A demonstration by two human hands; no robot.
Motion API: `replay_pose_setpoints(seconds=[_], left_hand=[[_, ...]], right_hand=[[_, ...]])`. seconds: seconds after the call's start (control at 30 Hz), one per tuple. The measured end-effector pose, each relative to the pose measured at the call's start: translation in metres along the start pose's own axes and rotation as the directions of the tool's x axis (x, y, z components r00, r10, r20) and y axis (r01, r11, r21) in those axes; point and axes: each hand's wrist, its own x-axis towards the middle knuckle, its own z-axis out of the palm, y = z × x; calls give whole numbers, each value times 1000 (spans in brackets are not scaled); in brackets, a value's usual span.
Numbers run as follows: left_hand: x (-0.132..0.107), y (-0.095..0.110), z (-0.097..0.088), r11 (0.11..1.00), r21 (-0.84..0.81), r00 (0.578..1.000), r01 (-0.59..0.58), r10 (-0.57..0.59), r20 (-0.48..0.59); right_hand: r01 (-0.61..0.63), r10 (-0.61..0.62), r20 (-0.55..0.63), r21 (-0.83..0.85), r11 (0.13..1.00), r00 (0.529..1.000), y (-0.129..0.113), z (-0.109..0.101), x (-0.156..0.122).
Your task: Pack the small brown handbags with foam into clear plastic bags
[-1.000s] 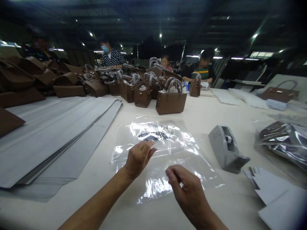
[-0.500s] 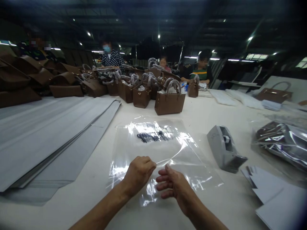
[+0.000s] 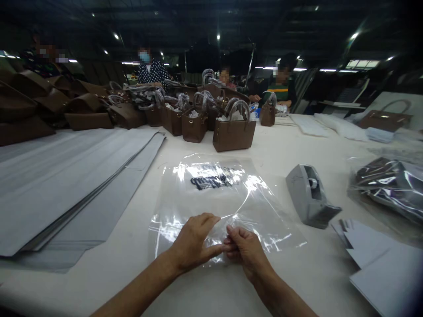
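Observation:
A clear plastic bag (image 3: 185, 203) with dark printing lies flat on the white table in front of me, shining with reflections. Over its near part, my left hand (image 3: 193, 242) is open, thumb and fingers spread apart, the thumb tip close to the right fingers. My right hand (image 3: 246, 251) is closed in a pinch on the near edge of the bag; the film between its fingertips is hard to see. To the right of the bag stands a grey tape dispenser (image 3: 306, 196).
Brown handbags (image 3: 234, 134) with wrapped handles stand beyond the bag, and more are heaped at the far left. Large grey sheets (image 3: 76, 176) cover the left side. White cards (image 3: 386, 264) and a plastic-wrapped dark item (image 3: 390, 185) lie right. Several people work across the table.
My left hand has gone from a pinch to open, thumb and fingers parted. The right hand's spread fingers have closed into a pinch. The view has tilted slightly downward.

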Motion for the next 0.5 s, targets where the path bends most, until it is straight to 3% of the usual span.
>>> replay_pose_setpoints(seconds=[0.13,0.23,0.3,0.43,0.5], left_hand=[[10,9,6,972,-141,982,188,-185,30],[17,0,2,948,-198,962,251,-266,-55],[24,-8,-11,920,-261,932,291,-334,-139],[45,-12,-45,880,-362,856,309,-423,-296],[54,-4,-53,925,-268,835,268,-362,-415]], right_hand=[[77,-80,-42,-66,995,996,1,9,3],[120,-132,-80,-143,982,988,2,7,-1],[152,-173,-81,-219,964,982,3,1,-4],[182,-220,-14,-514,838,976,2,-19,-7],[211,-297,-15,-669,713,955,-2,-28,-13]])
